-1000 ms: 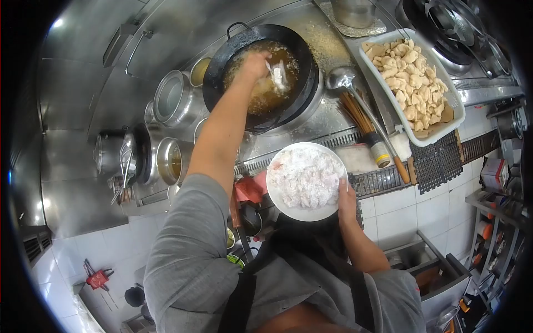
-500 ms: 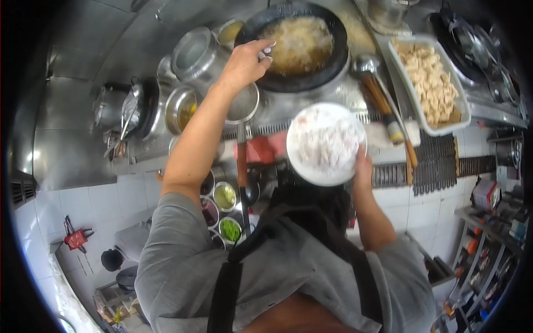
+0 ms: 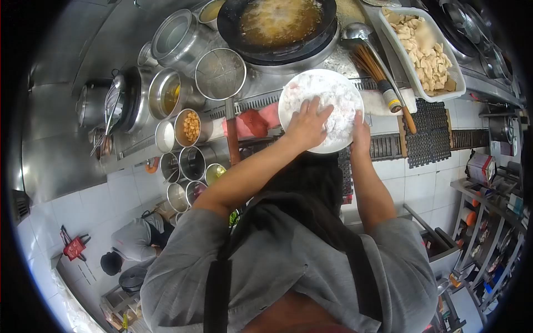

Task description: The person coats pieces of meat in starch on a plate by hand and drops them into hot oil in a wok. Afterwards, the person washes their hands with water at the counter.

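A white plate [image 3: 288, 94] is heaped with pieces coated in white powder [image 3: 338, 116]. My right hand [image 3: 361, 133] grips the plate's right rim. Over the coated pieces lies my left hand [image 3: 308, 123], fingers spread and touching them; whether it pinches a piece cannot be seen. Beyond the plate sits a black wok [image 3: 230, 28] of bubbling oil [image 3: 280, 22]. A wire strainer [image 3: 220, 75] with a long handle rests left of the plate.
A white tub [image 3: 461, 86] of pale pieces stands at the right, beside a ladle [image 3: 358, 32] and a bamboo brush [image 3: 372, 64]. Steel pots [image 3: 172, 36] and several ingredient cups [image 3: 189, 126] fill the left. Another person [image 3: 133, 238] bends at lower left.
My left hand has come back from over the wok down to the coated pieces on the plate. My right hand still holds the plate. The view has shifted.
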`<state>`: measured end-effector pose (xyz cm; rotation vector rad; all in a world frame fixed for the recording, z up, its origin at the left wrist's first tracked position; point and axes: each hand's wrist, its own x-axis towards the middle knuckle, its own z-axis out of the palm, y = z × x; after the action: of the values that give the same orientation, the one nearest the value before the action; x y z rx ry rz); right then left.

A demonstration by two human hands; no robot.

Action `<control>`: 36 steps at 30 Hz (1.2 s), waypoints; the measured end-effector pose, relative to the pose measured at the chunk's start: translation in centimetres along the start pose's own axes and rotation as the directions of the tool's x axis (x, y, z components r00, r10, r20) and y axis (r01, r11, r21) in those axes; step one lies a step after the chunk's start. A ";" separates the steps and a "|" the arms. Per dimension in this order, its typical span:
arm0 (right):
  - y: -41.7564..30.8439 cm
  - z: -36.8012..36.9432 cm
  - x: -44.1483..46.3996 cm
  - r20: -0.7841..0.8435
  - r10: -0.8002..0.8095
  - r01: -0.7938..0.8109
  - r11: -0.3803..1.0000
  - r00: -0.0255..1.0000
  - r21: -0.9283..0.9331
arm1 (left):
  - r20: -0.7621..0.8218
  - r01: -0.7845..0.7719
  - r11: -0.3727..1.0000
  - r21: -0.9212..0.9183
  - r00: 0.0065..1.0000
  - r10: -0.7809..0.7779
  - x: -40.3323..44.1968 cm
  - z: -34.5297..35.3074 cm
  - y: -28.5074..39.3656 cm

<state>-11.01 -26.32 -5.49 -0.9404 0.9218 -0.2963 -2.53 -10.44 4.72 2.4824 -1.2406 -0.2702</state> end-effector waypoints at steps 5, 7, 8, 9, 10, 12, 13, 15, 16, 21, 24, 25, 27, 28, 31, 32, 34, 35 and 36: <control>-0.2 -0.2 0.2 -0.007 -0.021 0.021 0.998 1.000 -0.052 | -0.181 -0.053 0.992 -0.119 0.983 0.031 1.7 2.8 -4.0; -0.4 0.0 -0.2 -0.012 -0.006 0.005 0.998 1.000 -0.055 | -0.202 -0.039 0.978 -0.207 0.979 -0.003 2.4 1.2 -5.2; -0.6 0.1 -0.4 -0.016 -0.007 0.006 0.998 1.000 -0.063 | -0.153 -0.010 0.945 -0.327 0.987 -0.042 2.9 0.5 -5.7; -1.0 0.3 -0.6 -0.021 -0.007 0.006 0.997 1.000 -0.071 | -0.096 0.025 0.897 -0.440 0.993 -0.075 3.4 -0.5 -5.9; -1.3 0.5 -0.8 -0.024 -0.007 0.006 0.998 1.000 -0.064 | -0.057 0.040 0.935 -0.353 0.996 -0.065 3.9 -1.3 -5.9; -1.8 0.6 -1.3 -0.065 0.032 -0.040 0.991 0.997 -0.127 | 0.020 0.083 0.922 -0.378 0.996 -0.081 4.5 -2.6 -5.4; -1.4 0.4 -0.9 -0.070 0.034 -0.042 0.991 0.997 -0.123 | 0.093 0.130 0.906 -0.402 0.990 -0.101 4.7 -3.0 -5.3; -0.6 0.1 -0.3 -0.039 0.004 -0.008 0.993 0.999 -0.115 | 0.046 0.081 0.925 -0.372 0.997 -0.068 5.3 -2.4 -6.2; -0.3 -0.1 -0.4 -0.047 0.013 -0.019 0.993 0.999 -0.113 | -0.003 0.033 0.940 -0.340 0.999 -0.036 5.3 -2.0 -6.6; -0.4 -0.2 0.0 -0.062 0.051 -0.058 0.991 0.997 -0.122 | 0.147 0.219 0.927 -0.304 0.972 -0.182 5.6 -2.8 -8.0; -0.5 -0.1 -0.1 -0.069 0.062 -0.069 0.991 0.996 -0.116 | 0.263 0.349 0.739 -0.576 0.935 -0.237 5.6 -2.7 -7.9; -0.5 -0.1 -0.1 -0.070 0.066 -0.074 0.991 0.995 -0.114 | 0.283 0.380 0.722 -0.578 0.923 -0.259 5.6 -2.8 -7.5; -0.5 0.1 -0.1 -0.085 0.072 -0.080 0.993 0.994 -0.087 | 0.302 0.412 0.703 -0.579 0.910 -0.285 5.5 -2.8 -7.4; -0.5 0.1 -0.2 -0.082 0.075 -0.082 0.993 0.994 -0.090 | 0.205 0.315 0.838 -0.445 0.947 -0.247 5.4 -2.6 -7.5; -1.4 0.4 -0.7 -0.091 0.070 -0.079 0.992 0.993 -0.099 | 0.100 0.217 0.922 -0.322 0.976 -0.195 5.3 -3.5 -7.3; -1.7 0.6 -0.9 -0.107 0.071 -0.084 0.989 0.992 -0.120 | 0.086 0.224 0.906 -0.359 0.975 -0.207 5.3 -4.0 -7.1; -1.4 0.5 -0.9 -0.119 0.076 -0.093 0.986 0.990 -0.142 | 0.112 0.256 0.831 -0.494 0.967 -0.231 5.3 -4.4 -7.1; -0.7 0.2 -0.4 -0.107 0.078 -0.090 0.989 0.991 -0.115 | 0.134 0.279 0.736 -0.617 0.959 -0.250 5.4 -4.6 -7.1; -0.7 0.2 -0.2 -0.093 0.079 -0.087 0.992 0.993 -0.089 | 0.131 0.279 0.736 -0.617 0.958 -0.254 5.3 -4.8 -7.1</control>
<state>-10.90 -26.47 -4.75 -0.9777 1.0616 -0.2271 7.41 -9.71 6.30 2.0383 -0.6328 -0.6897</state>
